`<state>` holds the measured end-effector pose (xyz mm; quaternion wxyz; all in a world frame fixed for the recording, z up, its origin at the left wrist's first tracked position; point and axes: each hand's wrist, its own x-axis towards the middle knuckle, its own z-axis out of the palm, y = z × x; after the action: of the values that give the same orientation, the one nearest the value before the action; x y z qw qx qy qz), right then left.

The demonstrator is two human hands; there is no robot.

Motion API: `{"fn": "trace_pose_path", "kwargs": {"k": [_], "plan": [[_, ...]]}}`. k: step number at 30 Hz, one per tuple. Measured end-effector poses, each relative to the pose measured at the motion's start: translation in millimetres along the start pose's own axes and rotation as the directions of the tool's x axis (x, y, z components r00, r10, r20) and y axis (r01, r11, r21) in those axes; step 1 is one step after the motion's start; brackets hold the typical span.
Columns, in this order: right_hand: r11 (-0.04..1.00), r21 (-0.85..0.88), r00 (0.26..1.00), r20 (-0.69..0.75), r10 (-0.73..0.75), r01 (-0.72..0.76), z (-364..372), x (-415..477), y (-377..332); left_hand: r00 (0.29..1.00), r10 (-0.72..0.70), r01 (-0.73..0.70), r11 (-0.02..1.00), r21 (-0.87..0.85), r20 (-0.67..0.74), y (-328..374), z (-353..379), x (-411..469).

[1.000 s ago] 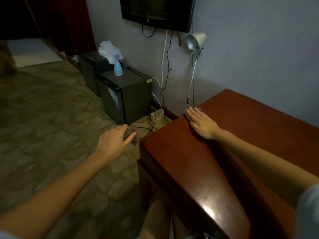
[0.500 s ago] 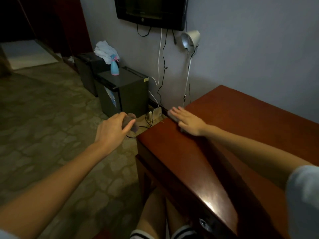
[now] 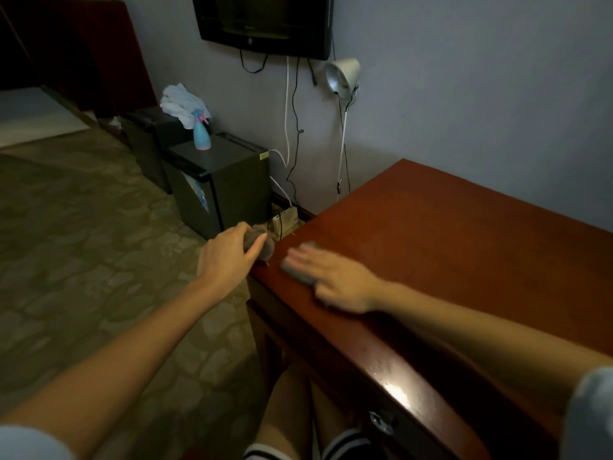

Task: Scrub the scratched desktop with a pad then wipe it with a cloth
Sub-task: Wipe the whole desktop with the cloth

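Right hand (image 3: 338, 280) is pressing flat, fingers straight, on the grey pad (image 3: 297, 272) at frame centre, by the desktop's (image 3: 447, 244) near-left corner. Left hand (image 3: 229, 257) is gripping the bunched cloth (image 3: 262, 244) just left of the pad, at the desk edge, so it's closest for the wipe.

Light grey short sleeves (image 3: 593, 416) are worn on both arms. Dark shorts (image 3: 346, 448) hemmed with white stripes are seen below the desk (image 3: 464, 244) edge.
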<state>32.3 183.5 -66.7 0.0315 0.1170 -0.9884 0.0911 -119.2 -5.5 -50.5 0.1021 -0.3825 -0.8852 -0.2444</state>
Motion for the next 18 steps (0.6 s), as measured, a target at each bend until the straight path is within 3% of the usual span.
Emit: {"fn": "trace_pose_path", "kwargs": {"k": [3, 5, 7, 10, 13, 16, 18], "plan": [[0.937, -0.055, 0.937, 0.026, 0.348, -0.346, -19, -4, 56, 0.998, -0.055, 0.055, 0.998, -0.011, 0.008, -7, -1, -5], [0.901, -0.098, 0.903, 0.032, 0.428, -0.423, -23, -1, 63, 0.997, -0.074, 0.074, 0.997, -0.001, 0.016, -9, 0, -7], [0.929, -0.096, 0.932, 0.029, 0.361, -0.357, -15, 3, 39, 0.996, -0.085, 0.085, 0.996, -0.002, 0.033, -7, 3, -4], [0.997, -0.005, 0.997, 0.015, 0.08, -0.08, 5, -5, -28, 0.997, -0.078, 0.078, 0.997, -0.009, 0.024, 8, 12, 5], [0.995, 0.012, 0.994, 0.029, -0.103, 0.103, 15, -25, -64, 0.999, -0.047, 0.048, 0.999, -0.007, 0.021, 27, 22, 14], [0.996, 0.051, 0.997, 0.027, -0.07, 0.069, 10, -39, -46, 0.996, -0.014, 0.013, 1.0, 0.007, 0.09, 36, 31, 19], [0.996, 0.014, 0.996, -0.004, 0.086, -0.086, -1, -44, -7, 0.993, -0.015, 0.01, 0.999, 0.037, 0.121, 36, 36, 19]]}}
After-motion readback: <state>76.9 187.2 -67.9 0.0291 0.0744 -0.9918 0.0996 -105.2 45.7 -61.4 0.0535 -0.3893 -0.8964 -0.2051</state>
